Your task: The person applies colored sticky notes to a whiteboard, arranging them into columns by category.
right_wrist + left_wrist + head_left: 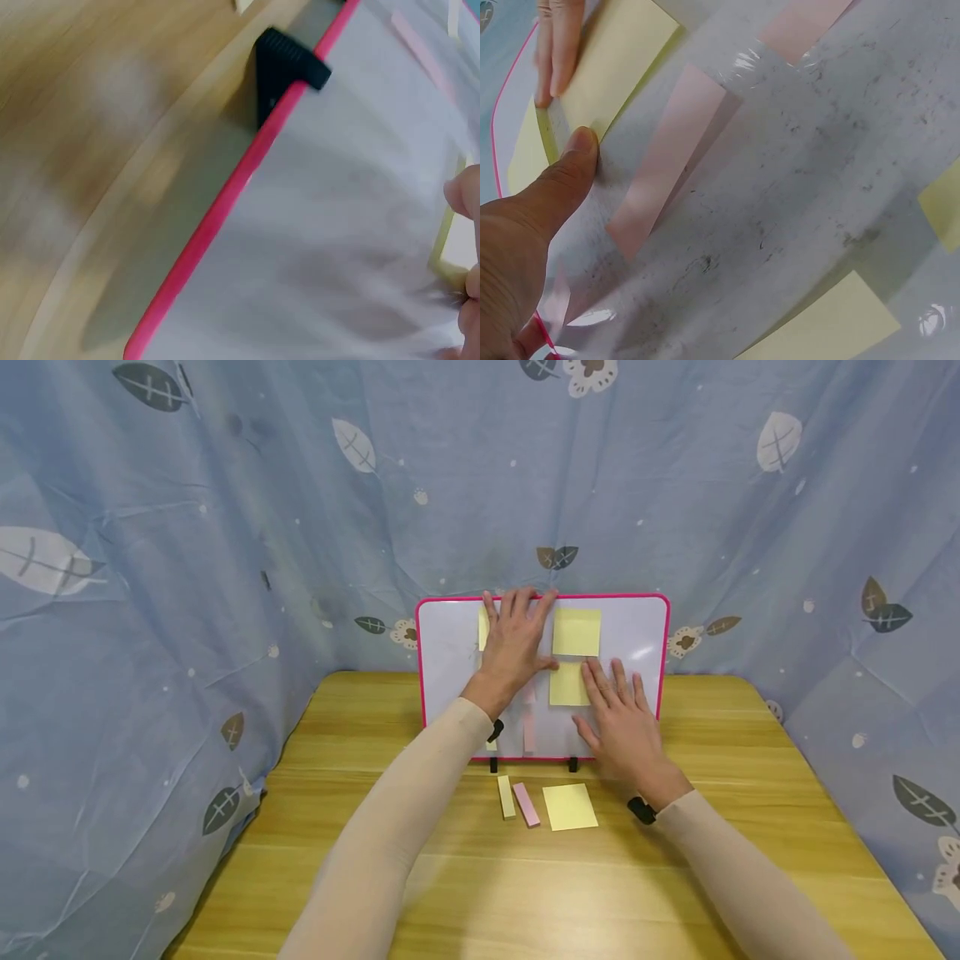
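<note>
A whiteboard (450,652) with a pink frame stands upright on the table. My right hand (624,727) lays its straight fingers on the right side of the lower yellow sticky note (566,685). My left hand (512,647) spreads over the upper board, fingertips at the top edge. Its thumb (574,161) touches that note near a corner, clearly seen in the left wrist view. Just above is another yellow sticky note (577,632). Pink sticky strips (664,161) are on the board to the left. Behind the left hand, a further yellow note (482,628) is mostly hidden.
In front of the board lie a yellow strip pad (506,797), a pink strip pad (527,805) and a square yellow sticky pad (570,807). Black feet (285,71) support the board's lower edge. A blue patterned curtain (465,485) surrounds the wooden table (360,727).
</note>
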Demonstrator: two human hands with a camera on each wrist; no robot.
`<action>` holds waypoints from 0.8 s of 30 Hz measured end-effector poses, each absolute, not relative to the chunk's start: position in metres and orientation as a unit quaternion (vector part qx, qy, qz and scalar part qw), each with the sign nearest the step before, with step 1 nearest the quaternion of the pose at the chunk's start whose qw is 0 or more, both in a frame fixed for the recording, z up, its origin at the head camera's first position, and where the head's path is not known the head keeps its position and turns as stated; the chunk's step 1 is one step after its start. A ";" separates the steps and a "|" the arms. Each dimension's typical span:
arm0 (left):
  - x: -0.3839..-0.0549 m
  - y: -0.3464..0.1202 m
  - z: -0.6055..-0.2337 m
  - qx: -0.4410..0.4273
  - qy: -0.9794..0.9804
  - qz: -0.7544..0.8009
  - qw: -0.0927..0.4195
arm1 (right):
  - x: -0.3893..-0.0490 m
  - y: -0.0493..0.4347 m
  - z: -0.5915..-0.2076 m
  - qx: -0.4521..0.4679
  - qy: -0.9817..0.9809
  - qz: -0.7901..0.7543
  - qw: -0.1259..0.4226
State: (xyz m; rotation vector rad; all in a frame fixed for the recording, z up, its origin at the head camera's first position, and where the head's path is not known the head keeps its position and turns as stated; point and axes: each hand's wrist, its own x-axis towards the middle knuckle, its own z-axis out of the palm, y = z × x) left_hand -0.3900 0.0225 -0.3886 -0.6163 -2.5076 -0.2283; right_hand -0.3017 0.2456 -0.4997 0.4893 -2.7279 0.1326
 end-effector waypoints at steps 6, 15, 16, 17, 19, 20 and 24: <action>-0.386 0.024 -0.387 -0.223 -0.934 -0.068 0.272 | -0.300 0.256 -0.498 0.157 -0.966 0.055 0.196; -0.384 0.024 -0.387 -0.210 -0.938 -0.039 0.272 | -0.301 0.255 -0.496 0.160 -0.967 0.063 0.191; -0.383 0.023 -0.388 -0.208 -0.938 -0.035 0.273 | -0.300 0.255 -0.495 0.162 -0.966 0.066 0.191; -0.383 0.023 -0.388 -0.207 -0.939 -0.031 0.274 | -0.300 0.255 -0.495 0.164 -0.965 0.068 0.192; -0.382 0.023 -0.390 -0.207 -0.939 -0.024 0.276 | -0.300 0.255 -0.495 0.170 -0.963 0.074 0.197; -0.382 0.022 -0.390 -0.207 -0.938 -0.021 0.276 | -0.300 0.255 -0.495 0.174 -0.961 0.077 0.199; -0.379 0.020 -0.391 -0.214 -0.937 -0.016 0.277 | -0.300 0.257 -0.497 0.193 -0.952 0.097 0.216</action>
